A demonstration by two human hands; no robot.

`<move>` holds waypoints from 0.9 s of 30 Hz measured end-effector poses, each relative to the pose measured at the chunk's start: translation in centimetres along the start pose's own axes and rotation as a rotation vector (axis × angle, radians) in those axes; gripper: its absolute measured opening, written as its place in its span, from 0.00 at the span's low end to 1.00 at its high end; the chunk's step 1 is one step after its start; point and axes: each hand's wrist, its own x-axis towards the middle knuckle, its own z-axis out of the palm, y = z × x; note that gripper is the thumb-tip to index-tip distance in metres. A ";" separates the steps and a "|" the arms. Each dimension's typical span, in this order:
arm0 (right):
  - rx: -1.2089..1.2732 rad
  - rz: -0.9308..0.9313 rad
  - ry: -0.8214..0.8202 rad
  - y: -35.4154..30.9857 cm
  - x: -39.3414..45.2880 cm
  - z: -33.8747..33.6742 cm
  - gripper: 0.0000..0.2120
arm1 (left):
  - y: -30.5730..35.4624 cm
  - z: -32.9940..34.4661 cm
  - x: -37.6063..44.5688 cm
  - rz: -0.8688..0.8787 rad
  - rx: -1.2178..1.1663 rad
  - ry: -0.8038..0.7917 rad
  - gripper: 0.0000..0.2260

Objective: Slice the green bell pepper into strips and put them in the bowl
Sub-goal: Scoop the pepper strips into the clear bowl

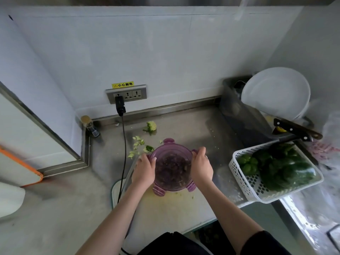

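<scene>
A round bowl (172, 151) under a purple clip-on lid sits at the far end of a pale cutting board (165, 208). Dark pepper strips show through the lid. My left hand (144, 167) grips the bowl's left side and my right hand (201, 165) grips its right side, fingers curled over the rim. Green pepper scraps (138, 144) and a pale seed core (151, 126) lie on the steel counter just beyond the bowl. A knife (296, 129) with a dark riveted handle rests on the block at the right.
A white perforated basket (244, 181) holding whole green peppers (279, 166) stands to the right. Behind it are a dark appliance (244, 118) and a white bowl (276, 92). A black cable (123, 153) runs from the wall socket past the board. A small corked bottle (90, 126) stands in the left corner.
</scene>
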 end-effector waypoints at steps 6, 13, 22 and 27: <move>-0.256 -0.344 0.092 0.7 0.6 1.0 0.20 | 0.7 0.8 0.4 0.208 0.217 0.118 0.27; 0.037 -0.429 -0.094 1.4 0.5 2.3 0.24 | 0.3 2.4 0.7 0.341 0.303 0.103 0.40; 0.281 -0.110 -0.095 1.4 1.0 2.6 0.18 | 1.0 2.2 0.6 0.157 -0.099 0.104 0.38; 0.276 -0.095 -0.088 1.4 1.4 2.6 0.18 | 1.1 2.1 1.0 0.093 -0.211 0.106 0.37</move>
